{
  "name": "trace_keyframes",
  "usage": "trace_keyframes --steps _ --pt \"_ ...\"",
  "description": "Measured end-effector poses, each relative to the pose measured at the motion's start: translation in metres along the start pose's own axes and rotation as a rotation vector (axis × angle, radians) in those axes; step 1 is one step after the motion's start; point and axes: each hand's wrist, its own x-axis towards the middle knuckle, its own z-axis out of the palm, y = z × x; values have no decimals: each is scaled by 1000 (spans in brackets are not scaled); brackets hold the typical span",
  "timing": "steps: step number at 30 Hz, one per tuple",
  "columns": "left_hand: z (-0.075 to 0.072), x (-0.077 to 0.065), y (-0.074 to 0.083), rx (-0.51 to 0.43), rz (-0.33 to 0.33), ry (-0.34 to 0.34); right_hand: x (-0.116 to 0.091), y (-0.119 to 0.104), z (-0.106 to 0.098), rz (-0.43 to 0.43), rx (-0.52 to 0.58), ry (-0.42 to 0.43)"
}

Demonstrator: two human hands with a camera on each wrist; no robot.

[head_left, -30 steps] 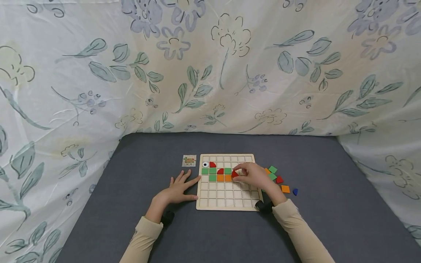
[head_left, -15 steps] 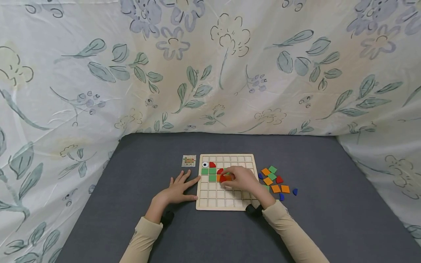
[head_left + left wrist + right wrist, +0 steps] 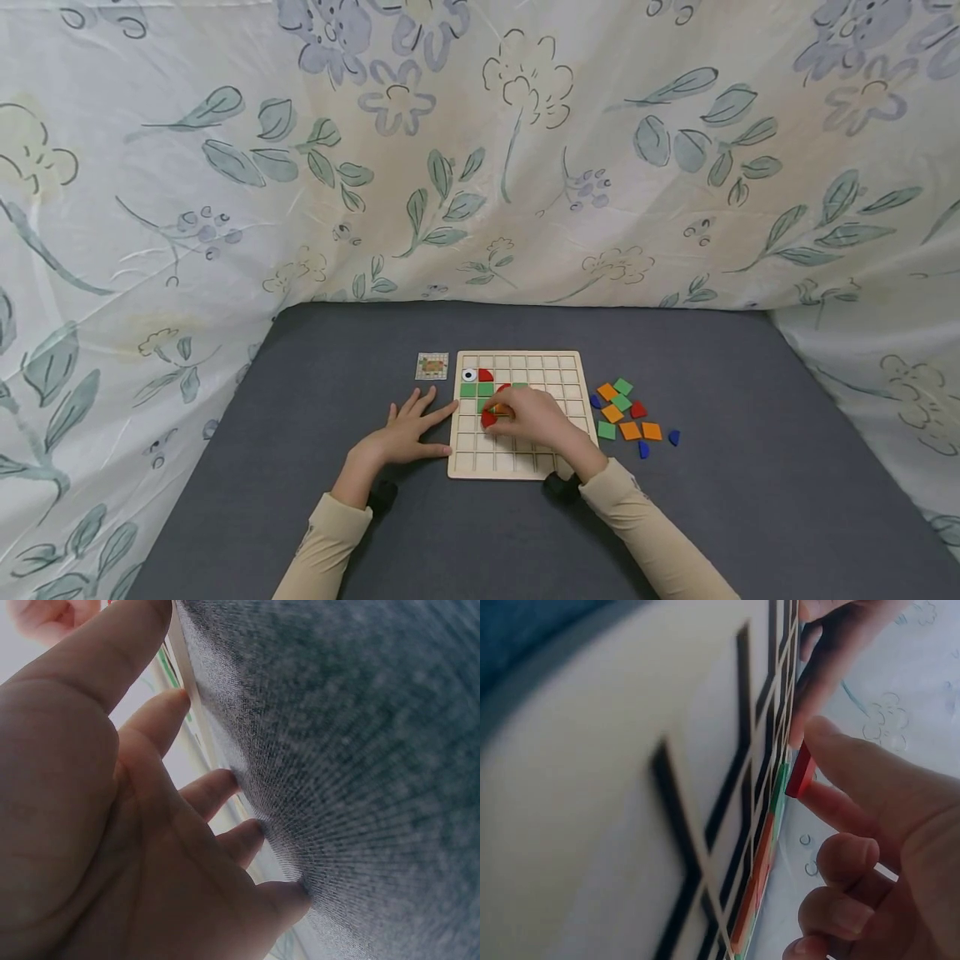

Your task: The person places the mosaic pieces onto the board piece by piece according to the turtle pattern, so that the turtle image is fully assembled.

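Observation:
A red quarter-round tile is pinched between the thumb and index finger of my right hand, over the left part of the wooden grid board. In the right wrist view the red tile stands edge-on beside a green tile in the grid. My left hand lies spread on the cloth, its thumb and index fingertip at the board's left edge. Green tiles, a red tile and a round eye tile sit in the upper left cells. My right hand partly hides other placed tiles.
Loose orange tiles, green tiles, a red tile and blue pieces lie right of the board. A small picture card lies at its upper left. A floral curtain hangs behind the grey-covered table.
My right hand has moved left across the board with the red tile, from the middle columns to the left part, slightly nearer me. The left hand has stayed in place.

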Motion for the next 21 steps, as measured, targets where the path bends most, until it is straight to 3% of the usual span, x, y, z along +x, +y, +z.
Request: trace_keyframes --steps 21 --pt "2 2 -1 2 3 10 4 6 10 -49 -20 -66"
